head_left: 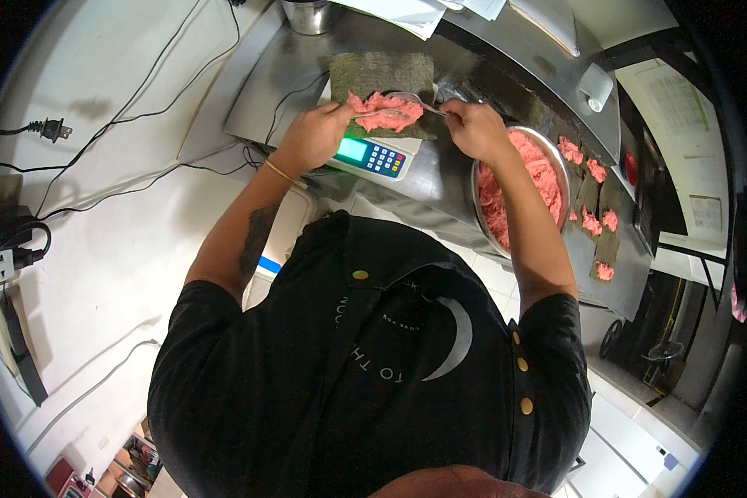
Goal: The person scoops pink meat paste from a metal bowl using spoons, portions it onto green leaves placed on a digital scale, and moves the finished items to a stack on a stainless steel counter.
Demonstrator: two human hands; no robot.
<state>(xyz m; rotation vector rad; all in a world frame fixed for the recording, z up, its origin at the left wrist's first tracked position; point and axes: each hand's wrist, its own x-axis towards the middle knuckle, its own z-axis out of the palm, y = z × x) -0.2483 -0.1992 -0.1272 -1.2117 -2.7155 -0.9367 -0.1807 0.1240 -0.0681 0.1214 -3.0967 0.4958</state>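
Pink ground paste (398,123) lies in a lump on a dark green sheet (382,70) that looks like dried seaweed. Beneath the sheet is a digital scale (397,163) with a lit green display and a keypad. My right hand (476,130) is closed round the handle of a metal spoon (430,107), whose bowl meets the paste. On the other side, my left hand (318,133) is closed at the paste's left edge, on what looks like another thin spoon lying against the paste; most of its handle is hidden by the fingers.
A metal bowl (564,170) of pink paste stands right of the scale, under my right forearm. Beyond it, several green strips (607,241) carry small pink lumps. A metal pot (307,18) and papers (402,12) sit at the back. Cables (112,122) hang along the left wall.
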